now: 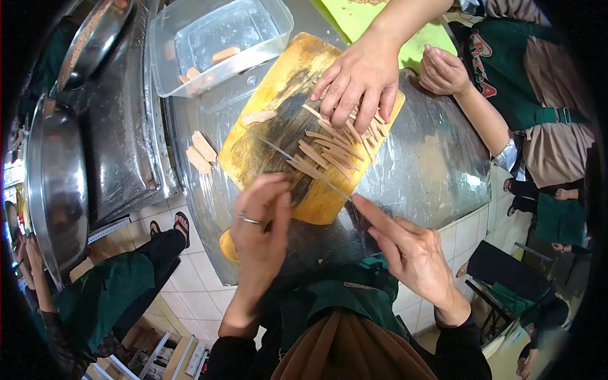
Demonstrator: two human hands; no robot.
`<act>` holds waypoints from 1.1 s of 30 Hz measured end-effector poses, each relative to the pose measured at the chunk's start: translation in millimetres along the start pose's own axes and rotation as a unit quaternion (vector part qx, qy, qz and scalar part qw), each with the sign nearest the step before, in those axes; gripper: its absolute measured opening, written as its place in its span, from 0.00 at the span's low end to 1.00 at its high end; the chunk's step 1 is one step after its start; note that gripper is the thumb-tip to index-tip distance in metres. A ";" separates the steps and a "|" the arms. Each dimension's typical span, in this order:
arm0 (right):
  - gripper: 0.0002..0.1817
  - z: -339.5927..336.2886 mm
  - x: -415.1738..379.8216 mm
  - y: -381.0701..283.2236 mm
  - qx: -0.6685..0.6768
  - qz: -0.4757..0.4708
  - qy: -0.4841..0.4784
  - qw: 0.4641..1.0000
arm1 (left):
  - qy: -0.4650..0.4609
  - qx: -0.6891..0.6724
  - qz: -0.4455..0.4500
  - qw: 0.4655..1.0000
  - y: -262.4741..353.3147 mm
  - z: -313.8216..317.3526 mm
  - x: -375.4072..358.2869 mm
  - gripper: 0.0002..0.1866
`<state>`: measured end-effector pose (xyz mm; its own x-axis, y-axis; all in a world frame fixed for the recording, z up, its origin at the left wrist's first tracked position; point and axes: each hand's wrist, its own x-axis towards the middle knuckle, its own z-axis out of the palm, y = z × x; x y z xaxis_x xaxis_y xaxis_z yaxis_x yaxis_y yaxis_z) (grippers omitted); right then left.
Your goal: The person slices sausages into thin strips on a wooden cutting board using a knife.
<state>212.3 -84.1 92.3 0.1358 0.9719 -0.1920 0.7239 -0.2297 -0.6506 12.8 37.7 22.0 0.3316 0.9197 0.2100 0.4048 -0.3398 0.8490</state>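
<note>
My right hand (408, 250) is closed around the handle of a knife (304, 171), index finger stretched along it. The thin blade slants up and left across a yellow, dark-stained cutting board (263, 155), beside a loose pile of light-brown strips (332, 152). My left hand (258, 221), with a ring on one finger, hovers by the board's lower left edge. Its fingers are loosely bent, the thumb stands apart, and I see nothing in it. One uncut pale piece (258, 117) lies on the board's left part.
A co-worker's hand (361, 82) rests on the strips at the board's upper right; their other hand (443, 71) is curled nearby. Two flat pieces (201, 152) lie on the metal table (437, 171). A clear plastic tub (221, 28) holds several more. Metal bowls (60, 183) stand left.
</note>
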 end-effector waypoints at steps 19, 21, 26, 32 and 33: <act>0.27 18.0 -14.8 20.5 0.064 0.028 0.068 0.995 | -0.052 0.202 0.047 0.977 1.1 -7.1 59.6 0.09; 0.27 21.4 -14.1 25.3 0.064 0.009 0.082 0.995 | -0.055 0.156 0.009 0.986 8.9 -3.5 34.5 0.09; 0.26 17.6 -13.4 22.8 0.052 0.016 0.066 0.996 | -0.023 0.053 -0.046 0.997 12.2 2.9 -1.9 0.09; 0.26 19.2 -12.3 21.8 0.045 0.021 0.060 0.997 | -0.018 0.130 0.008 0.991 20.2 14.4 -2.4 0.15; 0.26 19.4 -12.9 21.3 0.043 0.028 0.053 0.997 | -0.020 0.112 0.008 0.994 24.3 18.2 -3.5 0.15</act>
<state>212.8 -102.5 66.6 0.2492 0.9561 -0.1540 0.6529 -0.2833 -0.7024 37.0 22.7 33.1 0.3712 0.9069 0.1994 0.5766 -0.3935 0.7161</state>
